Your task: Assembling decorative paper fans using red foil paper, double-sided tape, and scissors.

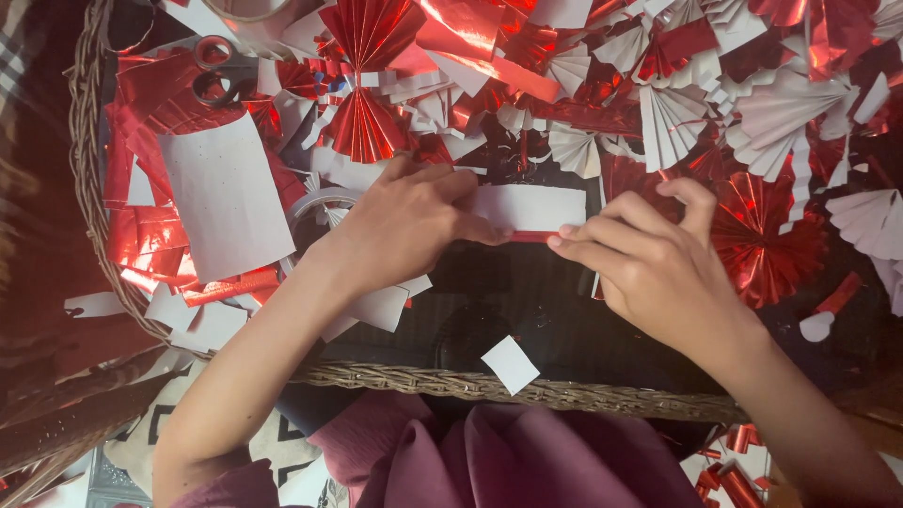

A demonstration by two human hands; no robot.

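Head view looks straight down into a wicker tray (489, 384) with a dark glassy floor, where both hands meet over a small strip of foil paper (527, 209), white on its upper face with a red metallic edge showing along the bottom. Fingertips of the left hand (404, 226) press down on the strip's left end, thumb and forefinger pinching the lower edge; the right hand (649, 263) pinches the right end, forefinger raised and curled above it. The strip lies near the tray's centre, just in front of a heap of pleated red foil fans (367, 122) and white paper fans (673, 122). Such paper should be very light, thin and easily creased, the foil side probably slick, so it seems best held at the ends and edges with fingertip pinches, pressed flat against the tray while a fold is set; hard squeezing mid-sheet would likely leave stray wrinkles. Red-handled scissors (221, 71) rest at the upper left beside a larger white sheet (226, 193), and a small white square (511, 364) lies by the near rim.
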